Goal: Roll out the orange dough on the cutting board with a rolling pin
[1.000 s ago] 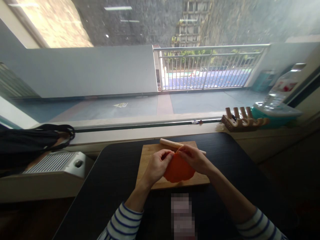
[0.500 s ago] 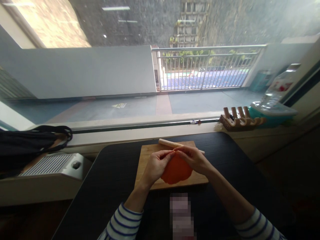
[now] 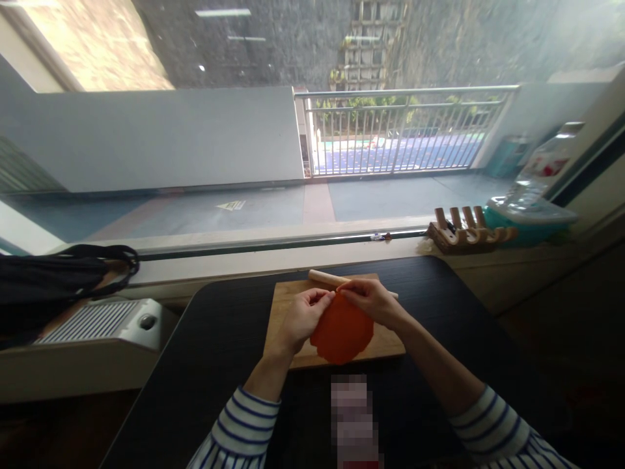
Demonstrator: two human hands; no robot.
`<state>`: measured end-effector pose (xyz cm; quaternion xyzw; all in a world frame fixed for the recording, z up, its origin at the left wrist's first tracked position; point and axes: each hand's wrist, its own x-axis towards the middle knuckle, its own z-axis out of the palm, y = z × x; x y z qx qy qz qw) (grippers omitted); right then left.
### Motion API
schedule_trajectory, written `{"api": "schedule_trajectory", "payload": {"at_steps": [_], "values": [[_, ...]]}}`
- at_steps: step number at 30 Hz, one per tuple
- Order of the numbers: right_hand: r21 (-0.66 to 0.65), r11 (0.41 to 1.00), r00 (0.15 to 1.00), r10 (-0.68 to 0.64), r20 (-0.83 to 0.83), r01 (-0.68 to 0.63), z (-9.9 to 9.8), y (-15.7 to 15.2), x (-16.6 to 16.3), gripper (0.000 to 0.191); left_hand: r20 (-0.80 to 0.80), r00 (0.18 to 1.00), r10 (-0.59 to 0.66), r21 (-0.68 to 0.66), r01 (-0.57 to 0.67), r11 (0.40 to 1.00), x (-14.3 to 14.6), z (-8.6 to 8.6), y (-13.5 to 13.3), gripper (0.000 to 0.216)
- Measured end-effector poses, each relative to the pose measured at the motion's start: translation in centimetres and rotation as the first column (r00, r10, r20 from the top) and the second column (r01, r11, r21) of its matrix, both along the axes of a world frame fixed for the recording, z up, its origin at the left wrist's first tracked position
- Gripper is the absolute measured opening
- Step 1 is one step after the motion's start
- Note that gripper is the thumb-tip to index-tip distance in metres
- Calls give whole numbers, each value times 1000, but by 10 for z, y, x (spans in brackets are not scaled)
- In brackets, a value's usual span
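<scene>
Each grip is closed in a pinch, the left hand [image 3: 303, 320] and the right hand [image 3: 375, 303] meeting closely at the far edge of a thin orange sheet [image 3: 343, 332], thumbs and fingertips pressed on it. From there the sheet hangs toward the person, roughly round, its lower edge slightly wavy, in front of a wooden board [image 3: 387, 343]; whether that lower edge touches the board, I cannot tell. Across the board's far part lies a pale wooden rod [image 3: 323, 278], its middle hidden behind the right hand and its far right end showing beyond. The board rests on a black table [image 3: 219, 339], and a pixelated pinkish patch [image 3: 355, 420] near the person is too blurred to name. Striped sleeves [image 3: 244, 423] end below both wrists. Beyond the table runs a pale windowsill [image 3: 244, 266], with a wooden rack [image 3: 463, 241] at its right, beside a teal box [image 3: 532, 227] that carries a clear bottle [image 3: 544, 168]. To the left, a black bag [image 3: 49, 286] lies by a white slatted unit [image 3: 152, 332].
</scene>
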<state>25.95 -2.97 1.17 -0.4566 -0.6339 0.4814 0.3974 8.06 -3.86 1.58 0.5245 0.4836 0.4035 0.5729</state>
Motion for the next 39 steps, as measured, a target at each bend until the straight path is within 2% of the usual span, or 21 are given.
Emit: {"api": "schedule_trajectory", "payload": {"at_steps": [4,7,10,12,14,17,20,23,26,29,33,36,39], "values": [[-53,998,999,33,2,-33,-6,2,8,38,71,993,98,-33,-96,995,-3,-8,3,36],[-52,998,999,39,9,-39,-17,5,12,34,53,996,66,-30,-64,997,-6,-16,4,38],[-10,1000,996,-14,85,15,-28,9,12,30,-82,997,3,63,3,998,-8,-23,8,35],[44,998,983,-48,176,41,-33,11,10,27,-256,966,22,184,26,983,-9,-28,11,32],[137,990,952,-84,294,45,-36,12,8,24,-453,885,108,337,57,940,-10,-33,11,33],[291,957,856,-165,490,18,-35,11,4,24,-685,709,168,473,256,843,-11,-39,3,49],[376,926,709,-249,659,-24,-34,6,0,28,-850,518,96,390,497,775,-9,-47,-10,66],[474,877,583,-346,735,-76,-36,-3,-2,30,-924,377,63,292,592,751,-8,-55,-18,71],[557,806,581,-359,730,-202,-40,-13,0,30,-947,314,72,262,621,739,-8,-61,-17,72],[559,765,600,-292,744,-321,-47,-22,4,34,-954,292,74,252,636,729,-9,-62,-14,74],[548,785,592,-302,747,-290,-54,-27,9,36,-925,349,150,339,580,741,-12,-58,-18,76],[550,788,587,-315,746,-276,-57,-31,12,38,-864,440,245,428,386,817,-17,-50,-23,64],[535,796,575,-305,759,-283,-58,-35,14,37,-817,512,267,390,147,909,-21,-41,-23,46]]}}
